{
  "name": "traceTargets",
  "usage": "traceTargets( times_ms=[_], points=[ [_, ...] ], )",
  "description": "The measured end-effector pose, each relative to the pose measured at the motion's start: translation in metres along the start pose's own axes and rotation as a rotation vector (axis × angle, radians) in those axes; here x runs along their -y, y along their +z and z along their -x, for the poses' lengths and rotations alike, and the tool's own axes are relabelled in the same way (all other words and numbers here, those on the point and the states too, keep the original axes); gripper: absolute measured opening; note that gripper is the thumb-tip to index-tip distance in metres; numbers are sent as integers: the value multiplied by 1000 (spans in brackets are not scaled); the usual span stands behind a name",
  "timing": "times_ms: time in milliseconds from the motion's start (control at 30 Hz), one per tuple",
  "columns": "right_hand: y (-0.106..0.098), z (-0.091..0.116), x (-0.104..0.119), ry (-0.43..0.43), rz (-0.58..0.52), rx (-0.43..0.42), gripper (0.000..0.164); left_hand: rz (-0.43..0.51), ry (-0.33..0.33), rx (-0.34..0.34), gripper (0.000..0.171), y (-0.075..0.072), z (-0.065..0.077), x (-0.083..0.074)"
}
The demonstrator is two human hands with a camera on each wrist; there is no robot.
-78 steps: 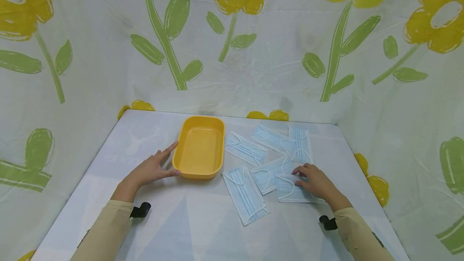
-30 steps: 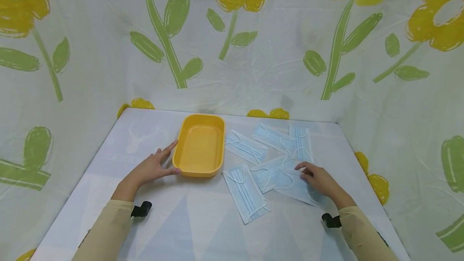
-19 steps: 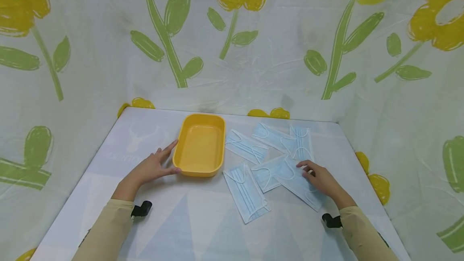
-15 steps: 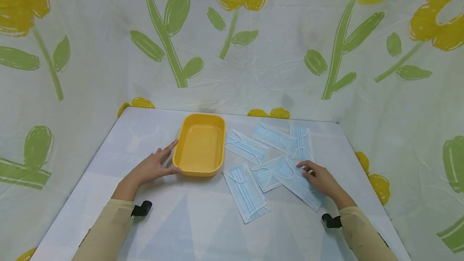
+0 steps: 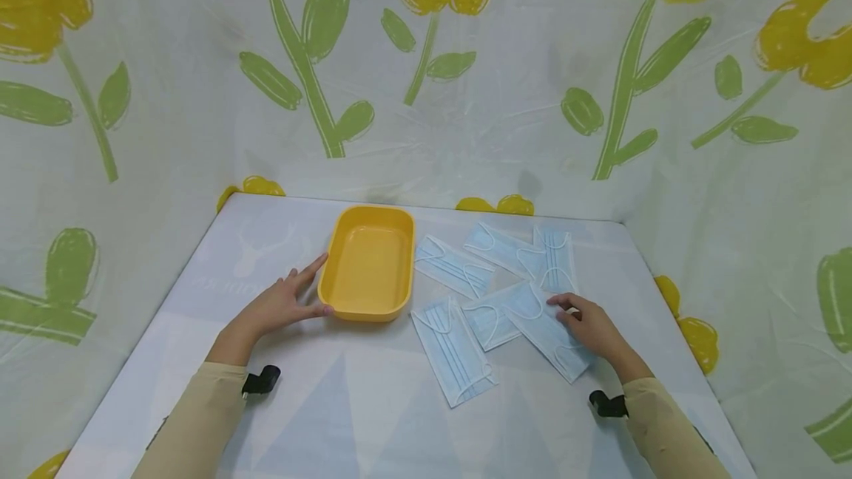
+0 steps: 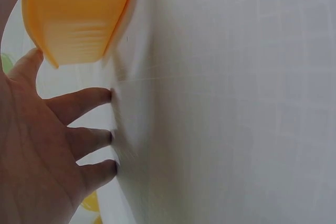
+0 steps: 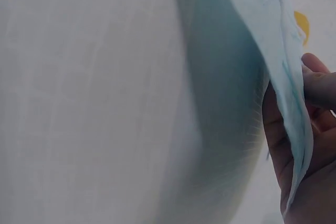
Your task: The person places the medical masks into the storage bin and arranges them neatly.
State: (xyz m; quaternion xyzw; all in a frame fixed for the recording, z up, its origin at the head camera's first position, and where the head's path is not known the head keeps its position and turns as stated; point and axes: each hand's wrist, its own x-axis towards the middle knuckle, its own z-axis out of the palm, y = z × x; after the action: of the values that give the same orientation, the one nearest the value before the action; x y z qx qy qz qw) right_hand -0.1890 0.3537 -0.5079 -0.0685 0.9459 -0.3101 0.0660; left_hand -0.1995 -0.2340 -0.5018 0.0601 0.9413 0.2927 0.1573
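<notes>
My left hand (image 5: 273, 307) rests beside the yellow plastic tray (image 5: 365, 313), its index finger and thumb at the tray's left side and near corner. The left wrist view shows the fingers (image 6: 86, 103) spread, with several fingertips down on the table. On the right, my right hand (image 5: 592, 326) pinches the right edge of a pale blue face mask (image 5: 547, 327), which lies slanted over another mask (image 5: 491, 318). In the right wrist view, the held mask (image 7: 286, 82) passes between thumb and fingers, its edge raised off the table.
Around the held mask lie more blue masks: one near the front (image 5: 454, 353), one right of the tray (image 5: 452, 265), and two overlapping at the back (image 5: 502, 248) (image 5: 555, 257). A flower-print cloth wall (image 5: 492, 131) borders the white table (image 5: 313, 420).
The held mask has turned from nearly level to a steep slant, its near end swinging toward the front. My right hand has shifted slightly right since the earliest frame; my left hand stays put.
</notes>
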Motion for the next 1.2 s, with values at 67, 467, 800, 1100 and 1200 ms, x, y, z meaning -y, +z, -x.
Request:
traceTargets(
  times_ms=[67,467,800,1100,1200],
  points=[
    [0,-1,0,3,-7,-3,28,2,-4,0,111,0,-1,0],
    [0,-6,-1,17,-80,-30,30,10,-13,2,111,0,-2,0],
    [0,-6,1,3,-113,-42,31,8,-20,10,112,0,-2,-2],
    [0,-6,4,21,-129,-39,33,11,-18,14,112,0,-1,-1],
    [0,-7,5,37,-130,-36,33,11,-17,16,112,-1,-1,-1]
  ],
)
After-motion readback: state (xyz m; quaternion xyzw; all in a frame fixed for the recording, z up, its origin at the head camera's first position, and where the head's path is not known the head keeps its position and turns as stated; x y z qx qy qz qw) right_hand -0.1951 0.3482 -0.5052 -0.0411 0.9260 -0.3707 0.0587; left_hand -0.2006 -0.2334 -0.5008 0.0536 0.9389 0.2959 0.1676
